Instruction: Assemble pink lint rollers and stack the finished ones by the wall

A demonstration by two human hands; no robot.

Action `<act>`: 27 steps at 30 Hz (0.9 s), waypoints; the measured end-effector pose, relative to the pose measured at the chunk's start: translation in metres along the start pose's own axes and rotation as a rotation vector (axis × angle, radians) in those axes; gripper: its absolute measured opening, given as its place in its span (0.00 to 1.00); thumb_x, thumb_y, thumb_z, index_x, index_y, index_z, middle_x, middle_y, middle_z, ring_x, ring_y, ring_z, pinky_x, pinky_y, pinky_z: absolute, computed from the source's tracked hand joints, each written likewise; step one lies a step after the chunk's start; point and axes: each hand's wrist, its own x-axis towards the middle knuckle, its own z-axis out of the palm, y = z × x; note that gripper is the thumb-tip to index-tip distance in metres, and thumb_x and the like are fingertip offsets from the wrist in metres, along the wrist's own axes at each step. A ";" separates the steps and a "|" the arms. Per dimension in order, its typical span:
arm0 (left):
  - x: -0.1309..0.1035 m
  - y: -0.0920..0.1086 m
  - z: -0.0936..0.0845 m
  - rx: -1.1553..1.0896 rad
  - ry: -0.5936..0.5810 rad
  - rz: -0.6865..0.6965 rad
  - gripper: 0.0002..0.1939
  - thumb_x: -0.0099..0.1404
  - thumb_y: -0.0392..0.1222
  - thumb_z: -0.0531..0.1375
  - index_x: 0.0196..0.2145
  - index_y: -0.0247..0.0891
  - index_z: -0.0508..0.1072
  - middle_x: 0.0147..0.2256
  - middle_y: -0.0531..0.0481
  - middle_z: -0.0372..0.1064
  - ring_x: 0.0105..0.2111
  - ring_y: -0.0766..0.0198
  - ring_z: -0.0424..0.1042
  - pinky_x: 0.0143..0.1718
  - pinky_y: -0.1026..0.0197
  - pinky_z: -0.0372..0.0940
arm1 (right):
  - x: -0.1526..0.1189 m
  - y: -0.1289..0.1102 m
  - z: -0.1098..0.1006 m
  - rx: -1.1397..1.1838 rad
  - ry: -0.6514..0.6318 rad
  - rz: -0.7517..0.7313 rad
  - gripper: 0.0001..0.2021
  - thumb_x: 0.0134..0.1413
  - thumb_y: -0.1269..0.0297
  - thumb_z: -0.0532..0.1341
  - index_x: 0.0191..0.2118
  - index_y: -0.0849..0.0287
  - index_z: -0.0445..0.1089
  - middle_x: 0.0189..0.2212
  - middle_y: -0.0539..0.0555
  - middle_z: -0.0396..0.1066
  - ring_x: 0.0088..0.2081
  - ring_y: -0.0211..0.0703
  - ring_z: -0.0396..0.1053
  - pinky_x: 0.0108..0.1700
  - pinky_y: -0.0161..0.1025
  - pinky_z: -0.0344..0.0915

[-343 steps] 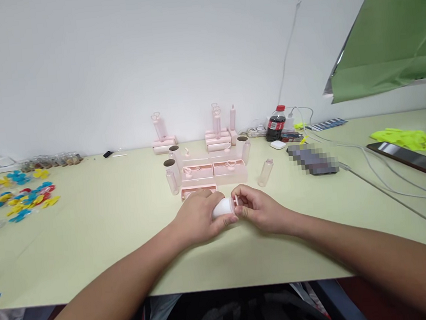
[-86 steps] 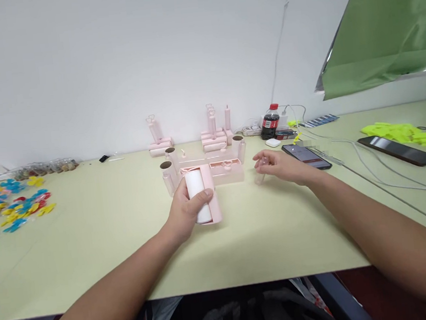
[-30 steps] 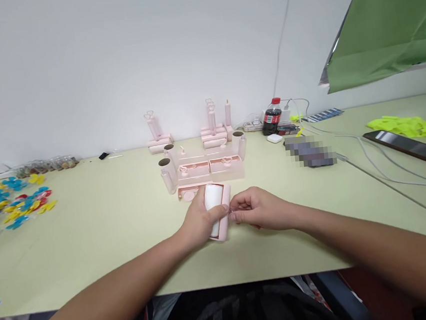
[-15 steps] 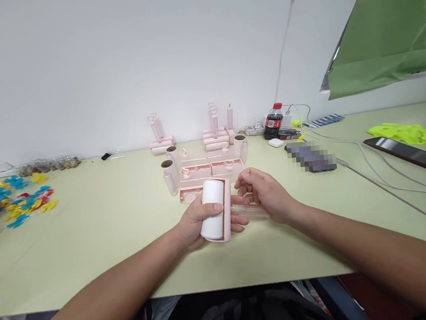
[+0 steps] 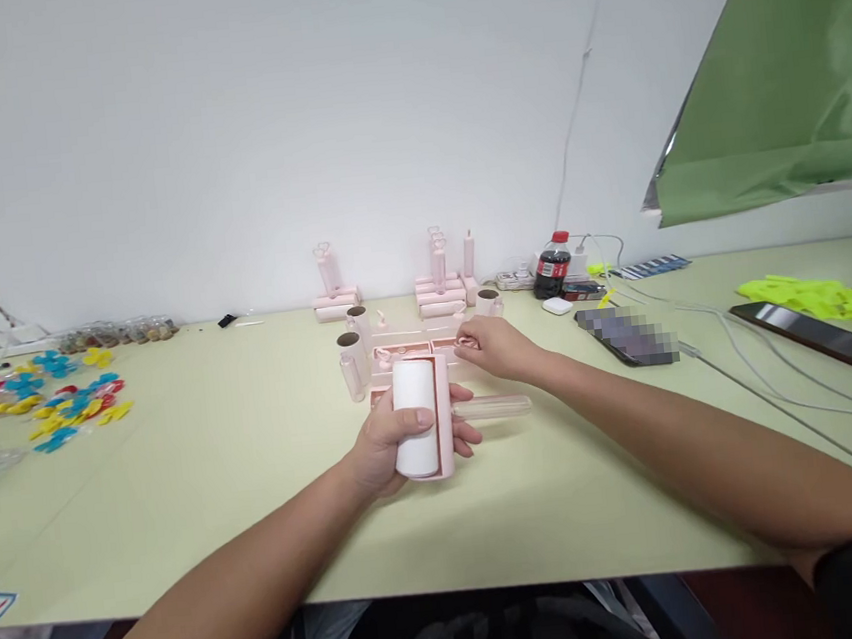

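My left hand (image 5: 388,439) is closed around a lint roller (image 5: 416,421) with a white roll in a pink frame. Its clear handle (image 5: 495,407) sticks out to the right between my fingers. Farther forward, my right hand (image 5: 500,347) reaches to a pink open case (image 5: 439,342), fingertips pinched at a small pink loop-shaped piece (image 5: 465,342). Whether the piece is fully gripped is hard to see. Other small pink pieces (image 5: 383,356) lie in the case beside it. Brown-cored rolls (image 5: 352,352) and clear handles (image 5: 351,379) stand to the left.
Upright pink lint rollers (image 5: 439,268) stand by the wall. To the right are a cola bottle (image 5: 553,267), phones (image 5: 808,305), white cables (image 5: 762,367) and yellow-green parts (image 5: 816,297). Colourful plastic pieces (image 5: 64,400) lie at the left.
My right hand has left the clear handle's side and moved forward to the pink case. My left hand still holds the lint roller. Another person's hand at the far left is gone from view.
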 end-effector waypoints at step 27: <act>-0.002 0.023 -0.015 0.008 -0.038 0.063 0.23 0.51 0.46 0.63 0.44 0.32 0.73 0.32 0.43 0.75 0.27 0.59 0.74 0.30 0.60 0.67 | -0.083 -0.056 -0.016 1.212 0.009 0.345 0.11 0.53 0.60 0.67 0.34 0.57 0.64 0.32 0.50 0.76 0.21 0.33 0.67 0.19 0.33 0.68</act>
